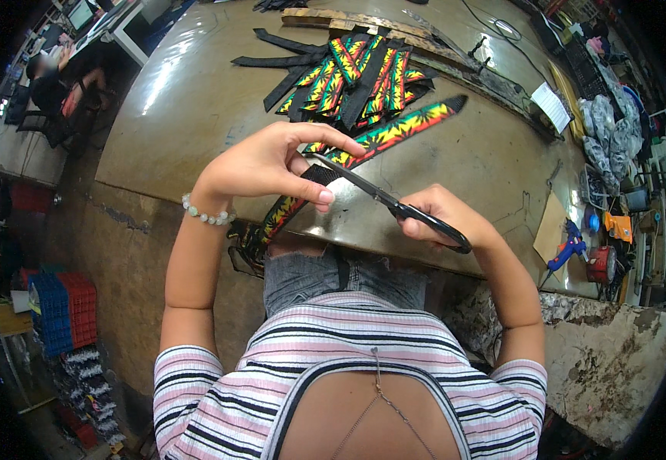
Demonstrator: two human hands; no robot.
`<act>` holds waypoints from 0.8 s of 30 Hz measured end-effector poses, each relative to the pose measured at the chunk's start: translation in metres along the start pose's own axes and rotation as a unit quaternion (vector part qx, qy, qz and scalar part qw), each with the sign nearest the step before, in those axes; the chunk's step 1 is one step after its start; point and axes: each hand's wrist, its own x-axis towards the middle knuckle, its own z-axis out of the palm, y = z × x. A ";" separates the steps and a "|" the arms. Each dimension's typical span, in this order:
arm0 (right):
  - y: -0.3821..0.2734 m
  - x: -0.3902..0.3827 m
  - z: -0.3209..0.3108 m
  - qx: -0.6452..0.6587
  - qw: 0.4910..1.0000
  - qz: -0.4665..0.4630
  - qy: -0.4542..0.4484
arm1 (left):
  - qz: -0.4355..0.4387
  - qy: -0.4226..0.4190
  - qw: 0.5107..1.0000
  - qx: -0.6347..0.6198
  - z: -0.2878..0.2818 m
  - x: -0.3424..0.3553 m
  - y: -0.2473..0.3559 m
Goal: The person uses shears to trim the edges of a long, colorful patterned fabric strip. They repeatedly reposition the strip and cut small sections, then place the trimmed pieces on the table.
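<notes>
My left hand (264, 165), with a beaded bracelet, curls around the black end of a patterned strap (283, 211) that runs down over the table's near edge, index finger raised, thumb apart from it. My right hand (432, 215) grips black-handled scissors (371, 188), their blades reaching toward my left fingers, above that black end. Beneath and beyond them lies another red, yellow and green leaf-patterned strap (413, 126). A pile of similar straps (352, 73) with black bands lies farther back on the table (164, 130).
A wooden bar (317, 19) lies behind the pile. At right are paper (551, 103), a blue glue gun (570, 249), a red round item (601, 264) and bagged goods (601, 130). A person (49, 100) sits at a desk upper left; blue and red crates (60, 307) stand lower left.
</notes>
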 end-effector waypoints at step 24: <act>0.018 0.066 0.022 0.329 0.827 -0.337 0.306 | 0.033 0.161 0.985 -0.058 0.047 -0.011 -0.027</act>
